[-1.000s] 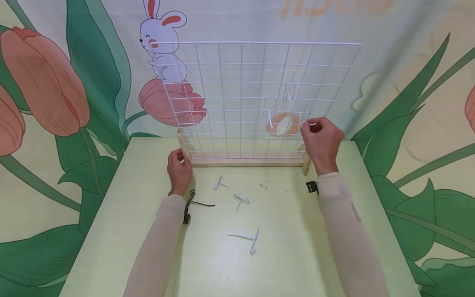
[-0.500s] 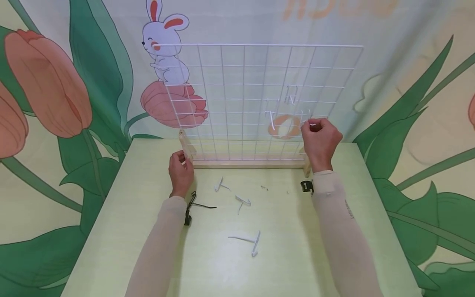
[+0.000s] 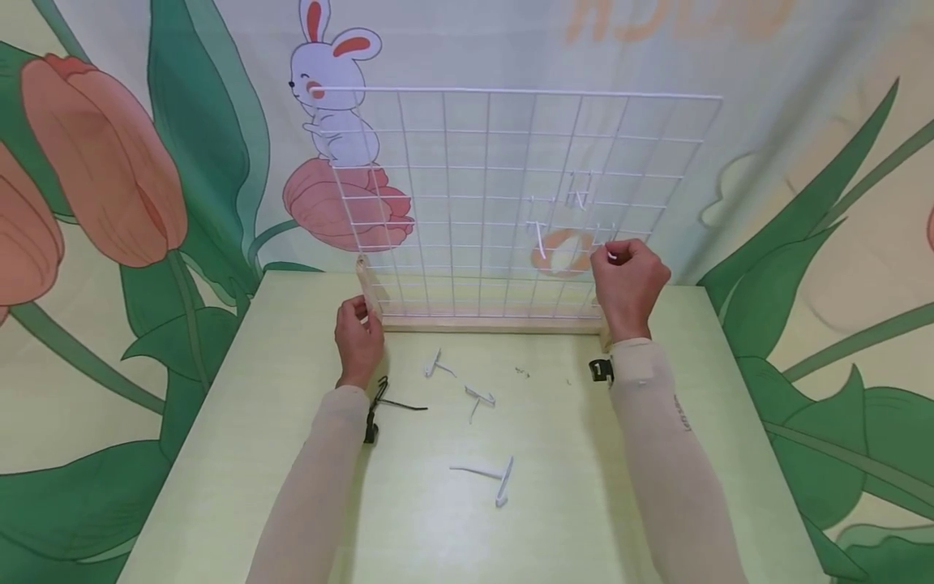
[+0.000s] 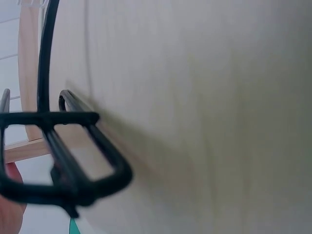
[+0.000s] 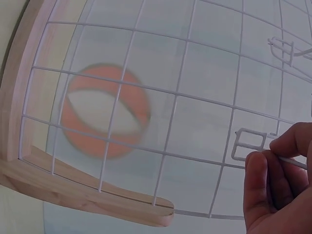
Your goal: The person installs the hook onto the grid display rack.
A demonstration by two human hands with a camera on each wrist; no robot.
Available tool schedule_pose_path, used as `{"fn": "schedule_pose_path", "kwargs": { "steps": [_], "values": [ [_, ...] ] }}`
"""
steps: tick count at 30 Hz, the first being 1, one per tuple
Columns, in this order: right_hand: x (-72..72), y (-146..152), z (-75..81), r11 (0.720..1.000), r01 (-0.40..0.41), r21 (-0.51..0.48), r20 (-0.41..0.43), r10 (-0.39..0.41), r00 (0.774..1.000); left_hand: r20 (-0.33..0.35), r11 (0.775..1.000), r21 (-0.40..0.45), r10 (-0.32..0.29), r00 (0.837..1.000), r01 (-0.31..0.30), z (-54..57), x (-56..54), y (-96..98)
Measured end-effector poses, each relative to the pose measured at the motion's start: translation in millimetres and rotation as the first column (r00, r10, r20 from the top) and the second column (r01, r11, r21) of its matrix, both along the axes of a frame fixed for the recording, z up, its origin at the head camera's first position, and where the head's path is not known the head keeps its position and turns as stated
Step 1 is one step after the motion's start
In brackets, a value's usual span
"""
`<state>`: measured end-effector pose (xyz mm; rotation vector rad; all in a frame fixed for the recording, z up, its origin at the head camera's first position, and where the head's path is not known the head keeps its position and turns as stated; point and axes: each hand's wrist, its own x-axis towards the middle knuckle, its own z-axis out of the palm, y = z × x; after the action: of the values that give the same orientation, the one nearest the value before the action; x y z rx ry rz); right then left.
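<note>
My right hand (image 3: pixel 629 284) pinches a white wire hook (image 5: pixel 249 141) between thumb and fingers. The hook's double-loop back lies against the lower right of the white wire grid (image 3: pixel 474 199); the fingers hide part of its prong. My left hand (image 3: pixel 359 345) holds the left foot of the wooden stand (image 3: pixel 489 326), which carries the upright grid; its fingertips are partly hidden. Two more white hooks, an upper one (image 3: pixel 580 195) and a lower one (image 3: pixel 540 235), hang on the grid, left of my right hand. A black wire hook (image 4: pixel 68 146) is close to the left wrist camera.
Three loose white hooks lie on the pale table: one near the stand (image 3: pixel 438 365), one mid-table (image 3: pixel 479 397) and one nearer me (image 3: pixel 503 478). Small dark bits (image 3: pixel 522 372) lie behind them. A printed cloth (image 3: pixel 452 49) with a rabbit and tulips hangs behind the grid.
The head view has shifted slightly. My right hand has turned a little at the grid, still pinching the white hook. The left hand stays at the wooden stand.
</note>
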<state>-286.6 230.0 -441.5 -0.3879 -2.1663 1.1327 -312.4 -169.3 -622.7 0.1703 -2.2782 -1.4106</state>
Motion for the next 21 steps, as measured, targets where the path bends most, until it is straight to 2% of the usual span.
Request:
{"fn": "schedule_pose_path", "kwargs": {
  "steps": [11, 21],
  "values": [
    [-3.1, -2.1, -7.6, 1.000, 0.003, 0.017, 0.017, -0.003, 1.000, -0.006, 1.000, -0.010, -0.005, 1.000, 0.004, 0.2, -0.3, -1.0],
    [-1.9, -4.0, -8.2, 0.999, -0.007, 0.031, 0.032, 0.006, 0.999, 0.006, 1.000, -0.014, -0.015, 1.000, 0.015, 0.7, 0.3, -1.2]
  ]
}}
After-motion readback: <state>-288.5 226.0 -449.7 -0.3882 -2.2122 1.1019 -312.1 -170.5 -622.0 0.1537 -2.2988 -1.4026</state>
